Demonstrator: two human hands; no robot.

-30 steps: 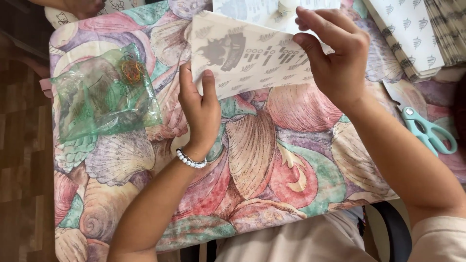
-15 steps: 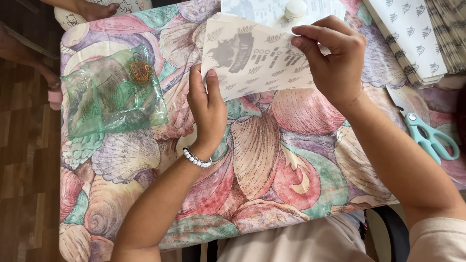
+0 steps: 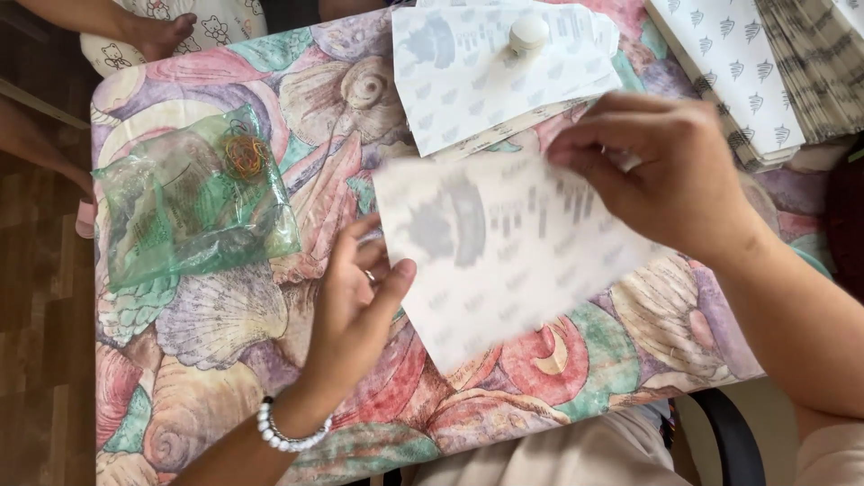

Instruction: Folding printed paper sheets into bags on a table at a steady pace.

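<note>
A white printed paper sheet (image 3: 504, 252) with grey marks is blurred in motion over the table middle. My right hand (image 3: 666, 171) pinches its upper right edge. My left hand (image 3: 360, 306), with a white bead bracelet at the wrist, has its thumb on the sheet's left edge and fingers under it. Behind it lies a stack of similar printed sheets (image 3: 486, 81) with a small white round cap or glue stick (image 3: 528, 32) on top.
The table (image 3: 225, 342) has a seashell-pattern cloth. A green clear plastic bag (image 3: 189, 207) with rubber bands lies at the left. Piles of printed paper (image 3: 765, 72) fill the far right corner. Another person's foot (image 3: 153, 31) shows at the top left.
The sheet has come down toward me and tilted, with both hands moving along it. The view has shifted; the scissors at the right are out of sight.
</note>
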